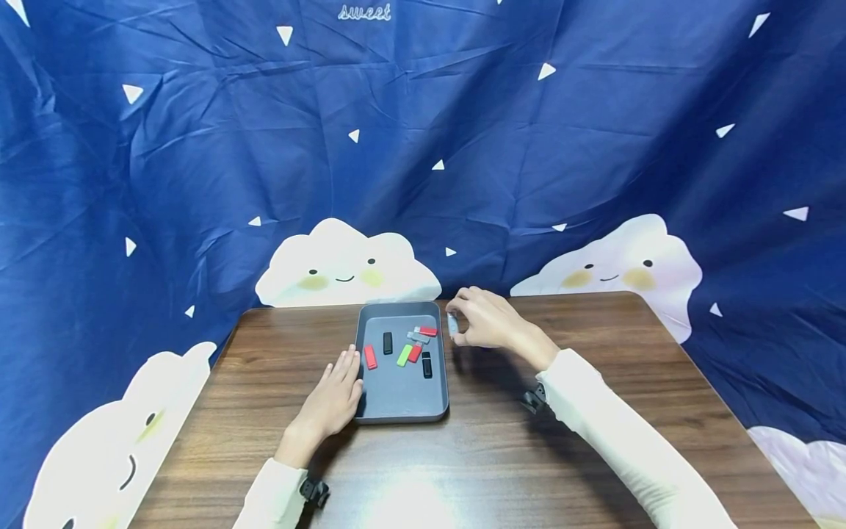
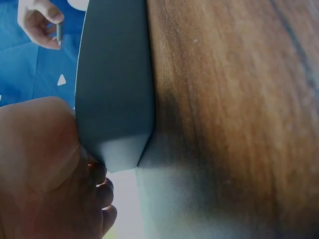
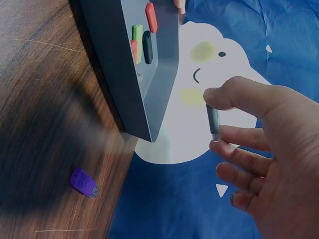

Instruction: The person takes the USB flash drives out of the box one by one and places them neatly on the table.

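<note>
My right hand [image 1: 487, 319] pinches a grey USB flash drive [image 3: 213, 121] between thumb and fingertips, its metal plug toward the fingers. It is held up beside the far right corner of a dark grey tray [image 1: 403, 404]. My left hand [image 1: 333, 393] lies along the tray's left side, fingers straight and touching the rim. Several USB flash drives lie in the tray: a green one [image 1: 405, 355], a grey one [image 1: 418, 337], a black one [image 1: 388, 343] at the middle, another black one [image 1: 427, 365] at right, and a red one [image 1: 371, 357] at left, with more red beside the green.
A purple USB flash drive [image 3: 83, 182] lies on the wooden table [image 1: 529, 448] to the right of the tray, hidden by my right hand in the head view. Behind the table's far edge hangs a blue curtain [image 1: 410, 184] with white clouds.
</note>
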Motion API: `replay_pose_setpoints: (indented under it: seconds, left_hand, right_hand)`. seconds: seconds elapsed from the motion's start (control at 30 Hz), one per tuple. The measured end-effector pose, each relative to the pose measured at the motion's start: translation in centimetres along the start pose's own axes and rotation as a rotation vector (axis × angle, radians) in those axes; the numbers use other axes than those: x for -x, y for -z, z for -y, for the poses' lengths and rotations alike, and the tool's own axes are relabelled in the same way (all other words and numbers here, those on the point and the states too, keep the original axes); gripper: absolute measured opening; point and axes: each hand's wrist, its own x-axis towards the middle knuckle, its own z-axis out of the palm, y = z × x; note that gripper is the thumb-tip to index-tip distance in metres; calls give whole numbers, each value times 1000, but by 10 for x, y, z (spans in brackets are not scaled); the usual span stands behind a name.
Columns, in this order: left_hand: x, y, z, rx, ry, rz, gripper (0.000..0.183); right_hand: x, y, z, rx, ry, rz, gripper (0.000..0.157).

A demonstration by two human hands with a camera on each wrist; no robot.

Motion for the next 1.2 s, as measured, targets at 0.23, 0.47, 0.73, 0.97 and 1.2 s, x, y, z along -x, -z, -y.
replay_pose_setpoints:
  seconds: [0.23,0.47,0.73,0.97,1.2]
  left_hand:
    - [0,1,-1,5,10,5,58]
    - [0,2,-3,6,16,11,59]
    - [1,4,-5,8,24,18,58]
    - [0,2,-2,39,-1,-8,59]
    - [-1,-5,4,28,-26,-37,59]
  right_hand:
    - [4,0,-6,0,-14,-3,48]
    - [10,2,-10,-8,-39,-2,49]
    - [17,4,-17,0,-58,-8,47]
    - [23,4,-25,-11,-81,-9,49]
    - [29,3,-33,-19,-101,-3,49]
